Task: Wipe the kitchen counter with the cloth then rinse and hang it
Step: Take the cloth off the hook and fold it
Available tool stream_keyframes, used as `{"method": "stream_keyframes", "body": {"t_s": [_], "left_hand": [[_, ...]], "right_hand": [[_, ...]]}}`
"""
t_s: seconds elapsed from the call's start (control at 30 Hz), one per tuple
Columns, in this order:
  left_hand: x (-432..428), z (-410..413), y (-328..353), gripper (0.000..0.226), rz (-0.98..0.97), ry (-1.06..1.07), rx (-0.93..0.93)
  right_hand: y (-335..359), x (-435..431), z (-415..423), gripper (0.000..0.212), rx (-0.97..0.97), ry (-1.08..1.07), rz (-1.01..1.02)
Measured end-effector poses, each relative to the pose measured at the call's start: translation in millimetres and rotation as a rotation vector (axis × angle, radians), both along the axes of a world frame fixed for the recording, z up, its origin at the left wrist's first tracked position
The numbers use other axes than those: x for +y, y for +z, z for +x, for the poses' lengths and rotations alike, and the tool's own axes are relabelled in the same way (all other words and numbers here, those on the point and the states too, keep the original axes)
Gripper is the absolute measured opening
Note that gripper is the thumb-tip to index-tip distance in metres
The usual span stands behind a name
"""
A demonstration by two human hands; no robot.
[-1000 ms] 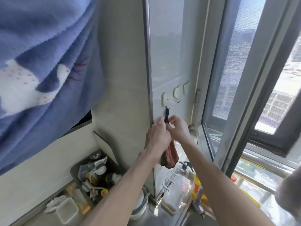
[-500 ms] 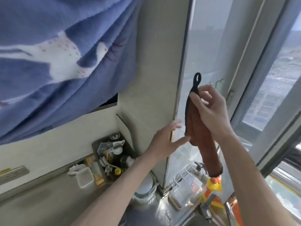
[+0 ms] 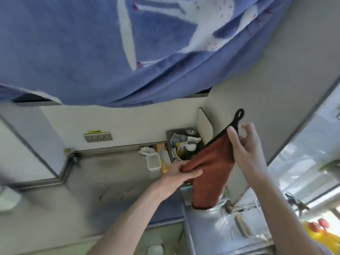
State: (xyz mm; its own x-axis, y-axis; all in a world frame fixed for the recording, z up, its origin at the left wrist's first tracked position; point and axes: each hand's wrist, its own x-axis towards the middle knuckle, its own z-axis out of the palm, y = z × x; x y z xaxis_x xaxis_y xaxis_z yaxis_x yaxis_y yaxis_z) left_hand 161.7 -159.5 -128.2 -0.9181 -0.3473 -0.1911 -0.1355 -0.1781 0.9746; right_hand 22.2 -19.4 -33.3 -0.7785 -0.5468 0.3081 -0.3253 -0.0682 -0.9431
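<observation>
counter (image 3: 117, 173) lies bare and grey below, hemmed at its back right corner by a tray (image 3: 170, 138) of clutter and a plastic tub (image 3: 153, 161). cloth (image 3: 211, 173) hangs above that corner, long axis slanting, black loop (image 3: 239, 115) uppermost. right hand (image 3: 244, 146) pinches its top; left hand (image 3: 181, 172) grips its left edge.

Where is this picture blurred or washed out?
Head view: motion blur smears the left edge and grey steel counter; daylight washes out the window side at right; the rust-red cloth with black loop, left hand and right hand stay fairly sharp.
</observation>
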Motion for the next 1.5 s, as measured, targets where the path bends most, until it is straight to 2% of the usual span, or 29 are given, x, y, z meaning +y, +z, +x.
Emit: {"method": "stream_keyframes", "body": {"t_s": [0.1, 0.2, 0.27, 0.33, 0.4, 0.47, 0.5, 0.57, 0.67, 0.73, 0.83, 0.9, 0.97, 1.0, 1.03, 1.1, 1.17, 1.23, 1.27, 1.33, 1.5], "left_hand": [[-32.1, 40.3, -15.2, 0.018, 0.204, 0.172, 0.013], [-62.3, 74.8, -15.8, 0.046, 0.285, 0.282, -0.017], [-81.8, 98.8, -9.5, 0.053, 0.343, 0.340, -0.013], [-102.2, 125.5, -2.8, 0.044, 0.435, 0.419, 0.003], [-121.7, 154.0, 2.8, 0.038, 0.568, 0.484, 0.003], [-141.4, 182.3, 3.3, 0.044, 0.638, 0.515, -0.018], [-151.8, 195.3, 0.0, 0.047, 0.645, 0.515, -0.035], [-170.3, 221.2, -6.0, 0.050, 0.655, 0.509, -0.091], [-191.5, 249.7, -18.1, 0.065, 0.671, 0.496, -0.145], [-201.8, 260.5, -22.3, 0.059, 0.608, 0.489, -0.152], [-207.3, 264.4, -19.1, 0.044, 0.259, 0.502, -0.280], [-208.8, 262.4, -13.7, 0.036, 0.071, 0.554, -0.353], [-210.5, 260.7, -6.5, 0.029, -0.007, 0.597, -0.349], [-211.9, 260.2, -3.1, 0.027, -0.043, 0.596, -0.334], [-213.7, 259.9, -1.5, 0.030, -0.077, 0.582, -0.322], [-217.8, 262.0, -2.7, 0.051, -0.107, 0.530, -0.293], [-220.3, 264.7, -5.0, 0.074, -0.107, 0.471, -0.228], [-218.6, 265.9, -4.5, 0.078, -0.159, 0.438, -0.155], [-217.1, 266.0, -3.7, 0.072, -0.208, 0.444, -0.138], [-216.0, 265.7, -2.8, 0.052, -0.331, 0.490, -0.140], [-222.3, 269.3, -4.3, 0.019, -0.594, 0.555, -0.194]], "right_hand": [[-26.3, -33.2, 9.2, 0.020, 0.190, -0.054, 0.169], [-35.7, -66.0, 34.8, 0.023, 0.281, -0.073, 0.249], [-43.7, -89.8, 50.9, 0.026, 0.136, -0.007, 0.274], [-48.6, -111.9, 67.6, 0.031, -0.200, 0.173, 0.221], [-51.6, -127.3, 89.4, 0.037, -0.524, 0.469, 0.159], [-56.1, -140.4, 112.8, 0.037, -0.603, 0.672, 0.158], [-62.8, -149.2, 120.8, 0.037, -0.635, 0.659, 0.154], [-78.5, -167.3, 133.4, 0.034, -0.743, 0.497, 0.122], [-93.4, -182.8, 150.5, 0.032, -0.758, 0.368, 0.087], [-98.1, -190.1, 164.3, 0.023, -0.683, 0.284, 0.117], [-110.1, -202.7, 175.7, 0.016, -0.393, 0.107, 0.280], [-114.6, -206.0, 180.0, 0.030, -0.198, 0.063, 0.416], [-111.7, -207.8, 181.4, 0.044, -0.123, 0.052, 0.480], [-107.7, -207.9, 183.4, 0.043, -0.099, 0.051, 0.489], [-104.4, -208.1, 184.6, 0.039, -0.094, 0.061, 0.478], [-100.6, -207.4, 184.2, 0.033, -0.163, 0.113, 0.434], [-99.8, -204.1, 179.5, 0.053, -0.294, 0.198, 0.388], [-101.4, -199.5, 170.3, 0.076, -0.370, 0.315, 0.343], [-101.0, -196.7, 166.7, 0.081, -0.363, 0.389, 0.325], [-100.4, -192.8, 160.7, 0.078, -0.272, 0.477, 0.339], [-92.9, -189.7, 155.3, 0.059, -0.039, 0.426, 0.457]]}}
